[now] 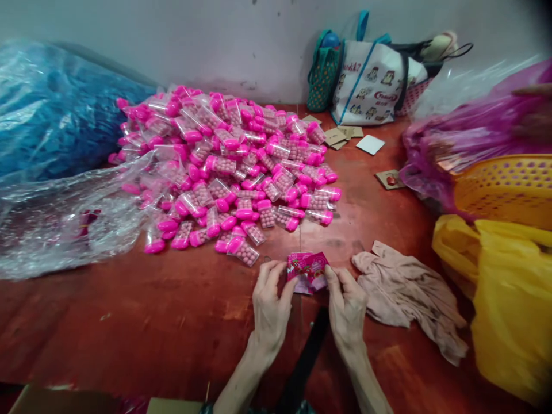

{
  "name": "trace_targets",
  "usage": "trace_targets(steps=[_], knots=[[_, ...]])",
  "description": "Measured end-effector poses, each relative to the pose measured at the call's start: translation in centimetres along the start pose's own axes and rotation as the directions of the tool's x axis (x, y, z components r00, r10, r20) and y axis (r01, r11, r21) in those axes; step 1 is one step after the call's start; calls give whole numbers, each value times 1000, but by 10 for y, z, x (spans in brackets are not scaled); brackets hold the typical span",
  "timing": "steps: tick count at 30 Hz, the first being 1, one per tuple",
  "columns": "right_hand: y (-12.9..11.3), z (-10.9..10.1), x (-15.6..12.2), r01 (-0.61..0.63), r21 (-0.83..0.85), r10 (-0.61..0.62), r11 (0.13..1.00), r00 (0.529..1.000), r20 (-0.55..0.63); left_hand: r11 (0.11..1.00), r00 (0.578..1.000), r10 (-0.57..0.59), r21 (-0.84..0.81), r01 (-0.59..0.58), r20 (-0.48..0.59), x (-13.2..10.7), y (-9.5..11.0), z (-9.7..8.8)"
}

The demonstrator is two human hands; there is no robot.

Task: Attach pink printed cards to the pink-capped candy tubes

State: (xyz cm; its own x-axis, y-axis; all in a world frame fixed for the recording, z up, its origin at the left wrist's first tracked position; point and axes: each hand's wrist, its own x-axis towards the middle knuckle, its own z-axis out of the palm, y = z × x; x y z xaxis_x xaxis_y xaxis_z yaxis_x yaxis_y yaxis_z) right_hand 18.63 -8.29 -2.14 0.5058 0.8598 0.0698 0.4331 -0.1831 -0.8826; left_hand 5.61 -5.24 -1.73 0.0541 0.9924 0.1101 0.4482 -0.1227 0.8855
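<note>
Near the front middle of the table, my left hand (271,293) pinches the left edge of some small glossy pink printed labels (307,270). Their right edge is between the thumb and fingers of my right hand (346,296). The pieces overlap and show dark red and green print; how many there are I cannot tell. Just beyond my hands lies a big heap of small clear containers (245,172) with bright pink caps, filled with pale pink balls. One container (243,252) lies closest to my left hand.
A crumpled beige cloth (405,287) lies right of my hands, beside a yellow plastic bag (509,310) and an orange basket (504,190). Clear plastic with blue contents (60,115) bulges at left. Bags (366,80) stand against the wall. Another person's hand (535,109) touches purple plastic (461,144).
</note>
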Motion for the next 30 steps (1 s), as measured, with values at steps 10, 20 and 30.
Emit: trace_targets(steps=[10, 20, 30], knots=[[-24, 4, -7, 13, 142, -48, 990, 967, 249, 590, 888, -322, -664, 460, 329, 12, 18, -3], [-24, 14, -13, -9, 162, -36, 987, 960, 276, 519, 878, -368, -716, 466, 305, 12, 12, -5], [-32, 21, -13, 116, 99, -137, 988, 961, 239, 406, 824, -408, -731, 549, 393, 23, 9, -11]])
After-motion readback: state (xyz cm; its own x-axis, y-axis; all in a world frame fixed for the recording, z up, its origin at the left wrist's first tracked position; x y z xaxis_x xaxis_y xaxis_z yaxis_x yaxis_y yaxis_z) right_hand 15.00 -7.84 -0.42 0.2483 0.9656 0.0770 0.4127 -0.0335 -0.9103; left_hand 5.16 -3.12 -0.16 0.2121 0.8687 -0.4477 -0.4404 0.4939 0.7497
